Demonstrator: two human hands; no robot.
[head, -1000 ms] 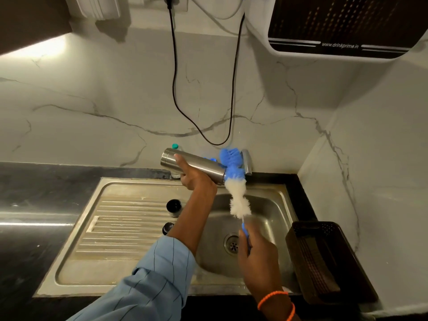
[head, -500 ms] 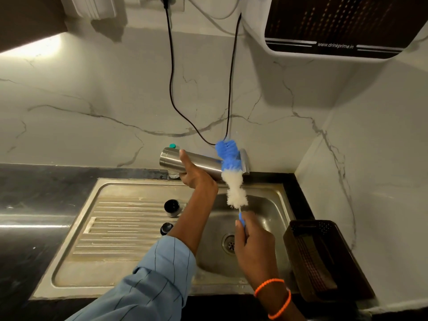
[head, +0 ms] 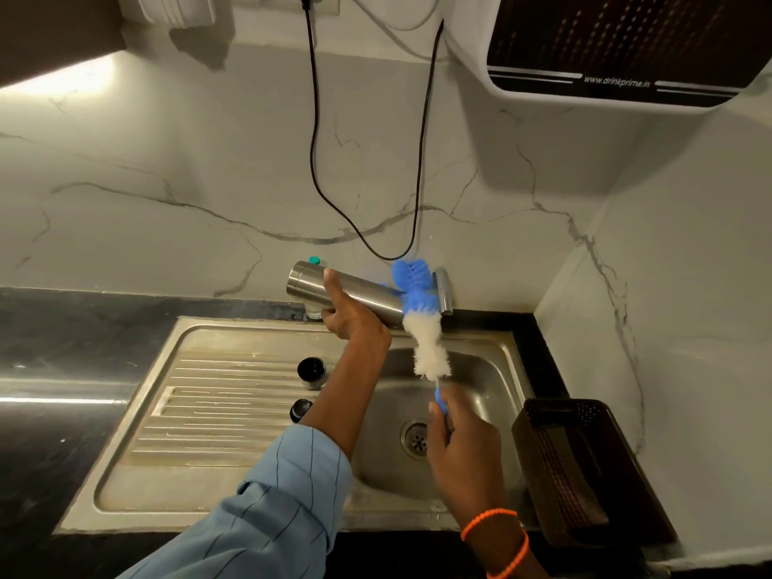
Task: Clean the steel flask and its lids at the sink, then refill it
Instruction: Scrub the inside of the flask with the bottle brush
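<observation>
My left hand [head: 351, 317] grips the steel flask [head: 367, 294], held on its side above the back of the sink, its mouth toward the right. My right hand [head: 459, 440] holds the thin blue handle of a bottle brush [head: 424, 328]. The brush's blue and white bristle head stands upright right at the flask's mouth, outside the flask. Two black lids lie on the draining board: a taller cup lid [head: 312, 371] and a small stopper [head: 300, 409].
The steel sink [head: 493, 369] has its drain [head: 415, 438] below my right hand. A tap [head: 443, 290] stands behind the brush. A dark plastic basket [head: 585, 465] sits at the right. A black cable [head: 363, 240] hangs above the flask. A water purifier [head: 614, 52] hangs top right.
The brush has lifted slightly and stayed at the flask's mouth. Both hands keep their grips; the view shifted a little.
</observation>
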